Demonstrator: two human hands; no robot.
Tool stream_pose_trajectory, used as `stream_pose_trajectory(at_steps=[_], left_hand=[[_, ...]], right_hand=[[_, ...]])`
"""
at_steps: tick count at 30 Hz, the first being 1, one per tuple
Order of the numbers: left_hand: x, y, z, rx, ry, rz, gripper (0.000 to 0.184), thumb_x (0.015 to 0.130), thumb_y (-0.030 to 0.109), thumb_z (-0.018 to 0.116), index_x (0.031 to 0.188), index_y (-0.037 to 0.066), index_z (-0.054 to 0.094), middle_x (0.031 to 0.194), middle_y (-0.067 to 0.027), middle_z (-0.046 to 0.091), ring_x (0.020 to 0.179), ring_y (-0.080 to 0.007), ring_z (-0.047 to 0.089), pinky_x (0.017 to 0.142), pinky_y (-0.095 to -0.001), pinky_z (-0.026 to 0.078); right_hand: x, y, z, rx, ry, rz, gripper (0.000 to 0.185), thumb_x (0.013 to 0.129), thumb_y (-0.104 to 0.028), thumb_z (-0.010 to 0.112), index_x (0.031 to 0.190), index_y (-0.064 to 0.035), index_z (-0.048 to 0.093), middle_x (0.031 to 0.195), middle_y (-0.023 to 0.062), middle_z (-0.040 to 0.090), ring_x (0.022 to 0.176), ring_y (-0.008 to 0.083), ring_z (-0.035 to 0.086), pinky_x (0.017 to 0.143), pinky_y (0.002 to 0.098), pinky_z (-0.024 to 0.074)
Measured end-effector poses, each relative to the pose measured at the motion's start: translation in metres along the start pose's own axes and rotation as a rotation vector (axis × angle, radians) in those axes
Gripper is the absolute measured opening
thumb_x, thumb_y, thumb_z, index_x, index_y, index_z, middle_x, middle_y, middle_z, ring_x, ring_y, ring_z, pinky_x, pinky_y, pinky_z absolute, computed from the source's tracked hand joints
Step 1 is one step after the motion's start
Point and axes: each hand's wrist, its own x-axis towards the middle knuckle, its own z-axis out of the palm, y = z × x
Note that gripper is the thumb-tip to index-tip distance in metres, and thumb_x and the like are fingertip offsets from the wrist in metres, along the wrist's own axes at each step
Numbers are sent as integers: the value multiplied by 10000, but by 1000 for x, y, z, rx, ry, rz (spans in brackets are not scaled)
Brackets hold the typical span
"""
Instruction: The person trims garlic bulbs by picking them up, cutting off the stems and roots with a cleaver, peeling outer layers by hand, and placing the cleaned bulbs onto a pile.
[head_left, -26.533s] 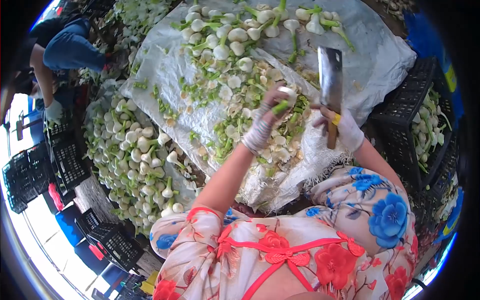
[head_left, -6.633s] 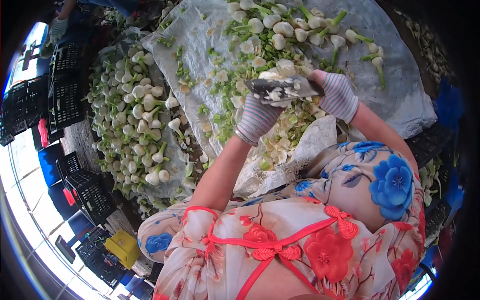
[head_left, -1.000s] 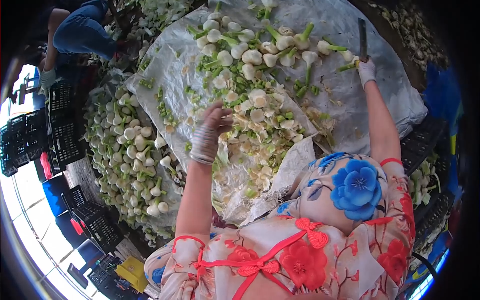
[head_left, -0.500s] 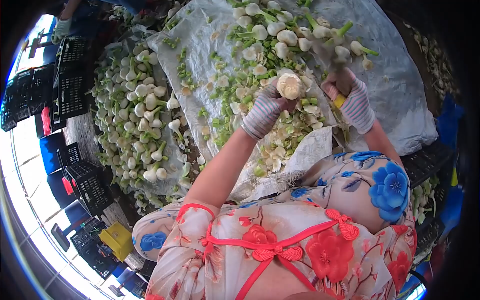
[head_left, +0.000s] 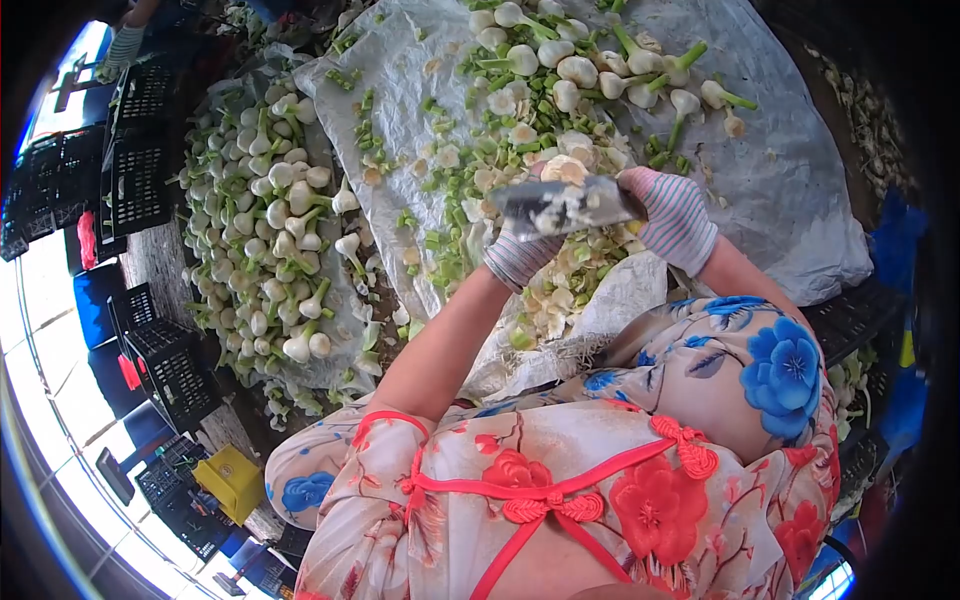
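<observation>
My left hand, in a striped glove, holds a garlic bulb over the white sheet; the knife hides most of its fingers. In my right hand, also gloved and wrapped round a handle, is a knife. The wide knife blade lies across the near side of the bulb, blurred, with pale bits on it. Whether the edge touches the bulb, I cannot tell. Beneath both hands are green stem pieces and peeled skins. Beyond them lie several garlic bulbs with stems.
A large heap of garlic lies on the left, beside the white sheet. Black crates line the far left, with a yellow container lower down. Another person's gloved hand shows at the top left.
My right hand has swung the knife leftward, from beside the bulb to across it. The garlic bulb is now partly covered. Another stemmed bulb and cut stems now show where the knife was.
</observation>
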Motion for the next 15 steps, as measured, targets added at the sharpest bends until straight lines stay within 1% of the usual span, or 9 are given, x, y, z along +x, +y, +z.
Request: stream_pose_trajectory(at_steps=[2, 4, 6, 7, 10, 11, 12, 13, 15], left_hand=[[10, -56, -4, -544, -83, 255, 304, 885, 133, 464, 1178, 80, 406, 1128, -69, 506, 1012, -183, 515, 902, -362, 439], [11, 8, 12, -531, 184, -183, 222, 806, 108, 599, 1006, 34, 539, 1105, -60, 542, 994, -181, 538, 849, -308, 469], [27, -7, 0, -892, 292, -304, 275, 800, 102, 599, 1052, 34, 513, 1103, -53, 550, 969, -192, 557, 810, -302, 476], [31, -6, -7, -392, 221, -157, 324, 792, 93, 607, 1089, 37, 491, 1089, -54, 553, 927, -176, 570, 752, -287, 485], [22, 32, -4, -138, 210, -270, 530, 760, 77, 643, 1221, 83, 381, 1019, -58, 560, 762, -130, 584, 569, -246, 485], [20, 43, -2, -157, 234, -218, 567, 761, 70, 640, 1246, 111, 350, 1002, -62, 554, 730, -117, 569, 533, -242, 469], [19, 50, -2, -174, 259, -167, 605, 762, 62, 637, 1271, 139, 319, 986, -65, 548, 698, -105, 555, 497, -238, 454], [20, 53, -3, -320, 254, -152, 624, 776, 34, 608, 1284, 170, 271, 952, -88, 541, 715, -155, 580, 452, -239, 461], [24, 56, -12, -469, 267, -134, 611, 778, 41, 612, 1273, 169, 278, 944, -88, 542, 709, -164, 582, 459, -244, 465]], right_hand=[[-4, 20, 10, -3, 11, 59, 300, 638, -53, 608, 928, -55, 530, 779, 157, 594, 738, 352, 584, 613, 386, 480], [-7, 62, 21, -280, -273, 586, 231, 730, -99, 588, 949, -62, 522, 824, 169, 610, 772, 345, 590, 643, 381, 481], [-27, 100, 31, -238, -123, 556, 239, 744, -95, 608, 963, -54, 523, 799, 162, 615, 741, 318, 603, 635, 360, 479], [-34, 102, 36, -178, 11, 538, 248, 758, -90, 627, 978, -45, 523, 775, 154, 620, 710, 292, 617, 627, 338, 477], [-27, 99, 41, 71, 82, 664, 232, 778, -100, 631, 968, -27, 520, 805, 123, 638, 741, 222, 627, 641, 322, 479], [-23, 75, 33, 189, 138, 671, 233, 778, -85, 638, 964, -14, 517, 827, 99, 639, 760, 155, 611, 664, 288, 479], [-25, 64, 33, 189, 138, 668, 233, 778, -85, 638, 964, -14, 517, 827, 99, 639, 760, 155, 611, 664, 288, 479], [-27, 56, 34, 285, 176, 593, 231, 775, -72, 635, 966, -13, 519, 807, 92, 629, 751, 142, 601, 666, 276, 476], [-28, 32, 32, 380, 211, 351, 226, 758, -7, 617, 960, -10, 515, 793, 84, 618, 748, 120, 588, 666, 251, 473]])
